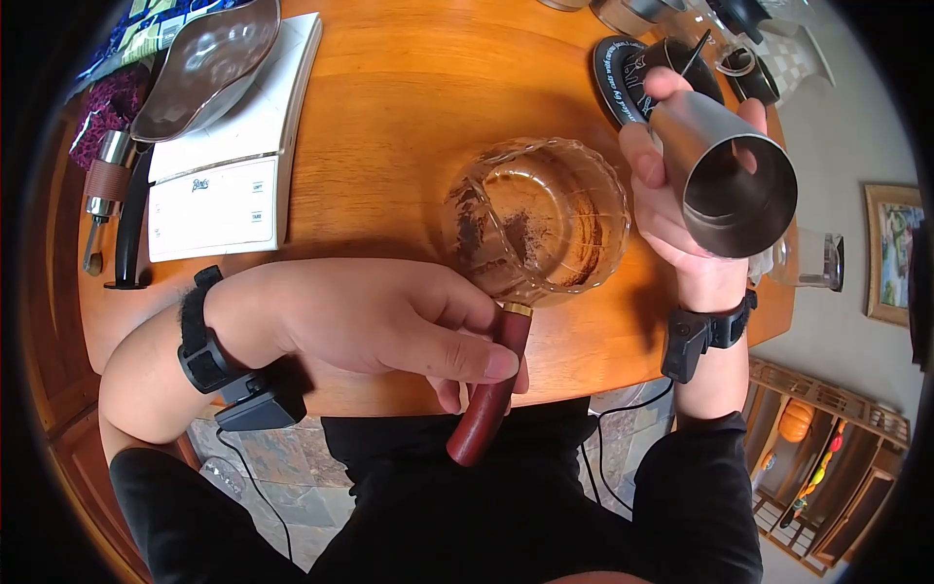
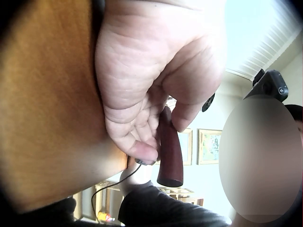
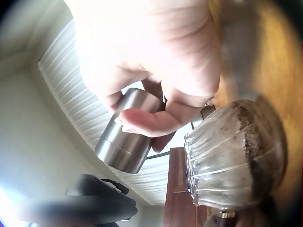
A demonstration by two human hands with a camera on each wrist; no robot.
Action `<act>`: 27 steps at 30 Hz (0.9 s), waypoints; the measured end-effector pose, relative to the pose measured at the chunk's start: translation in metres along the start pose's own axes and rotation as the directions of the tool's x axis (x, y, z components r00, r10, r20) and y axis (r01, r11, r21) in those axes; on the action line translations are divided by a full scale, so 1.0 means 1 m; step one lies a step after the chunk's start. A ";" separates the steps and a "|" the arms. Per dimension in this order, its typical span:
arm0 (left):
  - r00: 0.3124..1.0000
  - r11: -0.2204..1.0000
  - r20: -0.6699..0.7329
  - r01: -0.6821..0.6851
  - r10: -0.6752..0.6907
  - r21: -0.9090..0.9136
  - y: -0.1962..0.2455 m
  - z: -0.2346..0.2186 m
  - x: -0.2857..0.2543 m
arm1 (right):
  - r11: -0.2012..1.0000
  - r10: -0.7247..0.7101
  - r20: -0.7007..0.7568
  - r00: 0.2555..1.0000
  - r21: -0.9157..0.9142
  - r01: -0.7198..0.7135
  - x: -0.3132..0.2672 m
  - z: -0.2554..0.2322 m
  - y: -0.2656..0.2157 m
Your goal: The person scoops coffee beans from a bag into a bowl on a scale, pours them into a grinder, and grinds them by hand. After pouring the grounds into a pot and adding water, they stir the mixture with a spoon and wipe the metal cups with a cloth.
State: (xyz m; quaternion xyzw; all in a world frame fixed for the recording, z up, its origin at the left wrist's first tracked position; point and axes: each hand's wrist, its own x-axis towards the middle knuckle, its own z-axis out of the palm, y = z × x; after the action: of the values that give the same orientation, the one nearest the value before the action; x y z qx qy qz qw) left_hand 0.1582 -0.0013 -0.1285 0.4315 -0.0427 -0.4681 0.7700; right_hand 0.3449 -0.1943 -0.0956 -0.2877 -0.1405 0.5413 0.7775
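My left hand (image 1: 370, 311) pinches the reddish-brown wooden handle (image 1: 482, 419) of a ribbed clear glass pot (image 1: 605, 238) between thumb and fingers. Dark brown powder clings to the pot's bottom and wall, and a brass-coloured collar joins handle to glass. To the right, my right hand (image 1: 666, 219) grips a brushed metal cup (image 1: 715, 122), held tilted above the table with its mouth facing the head camera. Its inside looks bare. The right wrist view shows the cup (image 3: 125, 146) beside the glass pot (image 3: 218, 161); in the left wrist view the handle's end (image 2: 170, 163) sticks out below the fingers.
At the left lie a white box (image 1: 214, 219), a wavy brown glass dish (image 1: 209, 73) on a white surface, and a metal hand grinder (image 1: 109, 175). Behind the right hand stands a round black tray (image 1: 613, 83). The wooden table's front edge (image 1: 370, 394) runs close to my body.
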 end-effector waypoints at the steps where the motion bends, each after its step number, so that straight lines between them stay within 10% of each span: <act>1: 1.000 1.000 -0.001 0.001 -0.001 -0.003 0.000 0.000 0.000 | 1.000 0.004 -0.013 1.000 -0.020 -0.005 -0.001 -0.003 -0.002; 8: 1.000 1.000 0.006 -0.004 0.004 -0.007 -0.003 -0.002 0.001 | 0.973 -0.150 -0.282 0.948 -0.214 0.091 0.001 0.024 0.014; 15: 1.000 1.000 0.003 0.000 0.000 0.021 -0.003 -0.002 0.001 | 0.998 -0.059 -0.128 0.990 -0.033 0.055 -0.011 -0.009 -0.004; 18: 1.000 1.000 0.008 -0.004 0.003 0.023 -0.003 -0.003 0.001 | 0.998 0.065 0.232 0.971 -0.013 -0.063 -0.007 -0.030 -0.013; 24: 1.000 1.000 0.019 -0.020 0.020 0.001 -0.006 -0.004 0.002 | 0.929 -0.144 0.179 0.973 -0.313 0.195 -0.003 -0.015 -0.003; 27: 1.000 1.000 0.021 -0.011 0.011 0.003 -0.006 -0.004 0.002 | 0.675 -0.263 0.141 0.954 -0.680 0.287 -0.004 -0.009 -0.003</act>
State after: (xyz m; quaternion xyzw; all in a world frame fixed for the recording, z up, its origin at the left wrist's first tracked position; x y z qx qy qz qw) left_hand 0.1571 -0.0013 -0.1356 0.4273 -0.0539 -0.4684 0.7715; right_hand 0.3504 -0.2016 -0.1007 -0.5246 -0.3863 0.3303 0.6830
